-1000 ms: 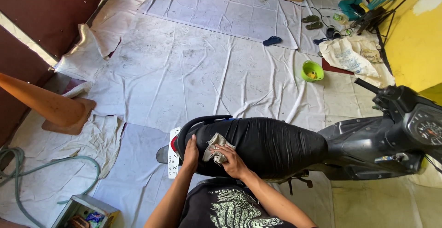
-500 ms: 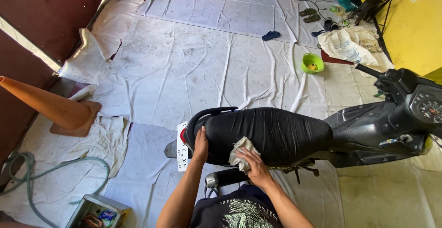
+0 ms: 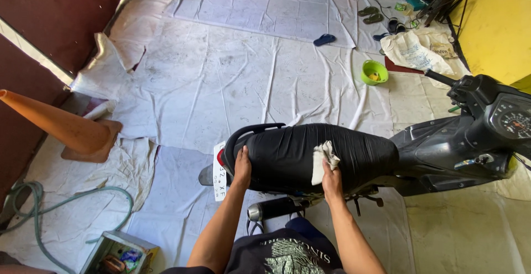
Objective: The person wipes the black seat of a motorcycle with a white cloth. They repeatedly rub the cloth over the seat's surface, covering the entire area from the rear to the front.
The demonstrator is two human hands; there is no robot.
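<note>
A black motorcycle (image 3: 442, 146) stands side-on in front of me, its long black seat (image 3: 298, 152) in the middle of the view. My right hand (image 3: 332, 175) presses a whitish rag (image 3: 322, 159) against the near side of the seat. My left hand (image 3: 242, 166) rests flat on the seat's rear end, beside the black grab rail (image 3: 249, 131) and the white number plate (image 3: 219, 177). The chrome-tipped exhaust (image 3: 271, 208) shows below the seat, between my arms.
White sheets (image 3: 221, 75) cover the floor. An orange cone (image 3: 61, 127) lies tipped at the left, a green hose (image 3: 66, 202) and an open box of supplies (image 3: 119, 254) at the lower left. A green bowl (image 3: 374, 72), sandals (image 3: 324, 39), a white sack (image 3: 415, 52) and a yellow wall (image 3: 498, 25) lie beyond.
My right hand has slid the rag to the right along the seat's near side. My left hand has stayed on the seat's rear end.
</note>
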